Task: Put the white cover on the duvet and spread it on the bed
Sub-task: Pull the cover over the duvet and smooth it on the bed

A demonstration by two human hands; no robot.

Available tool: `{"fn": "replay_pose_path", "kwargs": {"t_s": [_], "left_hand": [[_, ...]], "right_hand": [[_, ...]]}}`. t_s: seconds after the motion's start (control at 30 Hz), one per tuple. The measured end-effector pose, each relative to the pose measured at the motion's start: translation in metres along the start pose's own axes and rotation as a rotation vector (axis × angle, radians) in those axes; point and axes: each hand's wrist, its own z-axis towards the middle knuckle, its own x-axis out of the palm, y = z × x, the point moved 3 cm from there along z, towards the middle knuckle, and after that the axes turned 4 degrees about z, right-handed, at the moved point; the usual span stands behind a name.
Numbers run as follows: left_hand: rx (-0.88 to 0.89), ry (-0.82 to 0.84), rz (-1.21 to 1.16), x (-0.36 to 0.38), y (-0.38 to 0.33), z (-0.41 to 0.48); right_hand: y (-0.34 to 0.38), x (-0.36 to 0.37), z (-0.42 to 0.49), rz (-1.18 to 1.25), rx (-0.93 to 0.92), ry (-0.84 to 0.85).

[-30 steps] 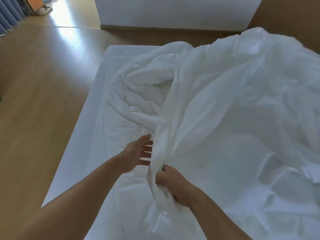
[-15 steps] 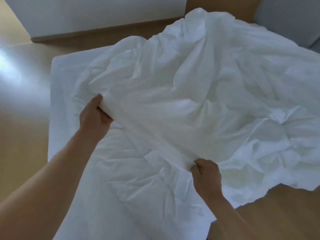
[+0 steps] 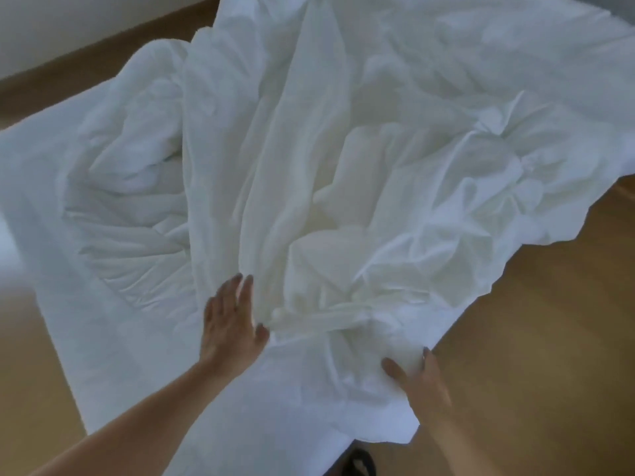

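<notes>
Edge: white cover (image 3: 343,159) overhangs bed (image 3: 31,207) on the right, wooden floor (image 3: 536,338) alongside. Count: one cover, one duvet (image 3: 130,187). Hands: left hand (image 3: 232,326) flat on cover, fingers straight; right hand (image 3: 419,384) grips its near fold

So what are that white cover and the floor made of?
The white cover looks like thin woven cloth, perhaps cotton or a blend: matte, with sharp creases. The floor looks like wood or wood-look laminate: tan, with a soft sheen.

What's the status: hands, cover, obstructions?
Left hand flat on white cover. Right hand grips its near corner. Cover rumpled, duvet partly exposed. No obstruction.
</notes>
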Motion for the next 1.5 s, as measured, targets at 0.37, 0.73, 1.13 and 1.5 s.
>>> {"fn": "replay_pose_path", "kwargs": {"t_s": [0.37, 0.73, 1.13, 1.5], "left_hand": [[0.323, 0.444, -0.337, -0.034, -0.162, 0.011], [0.533, 0.287, 0.505, -0.132, -0.049, -0.031], [0.579, 0.323, -0.217, -0.205, -0.072, 0.074], [0.693, 0.22, -0.292, -0.259, -0.106, 0.089]], "right_hand": [[0.021, 0.054, -0.088, 0.307, 0.002, 0.406], [0.124, 0.2, -0.218, -0.055, -0.357, 0.285], [0.1, 0.116, -0.063, 0.244, -0.295, -0.101], [0.211, 0.019, 0.046, 0.311, -0.362, -0.309]]}}
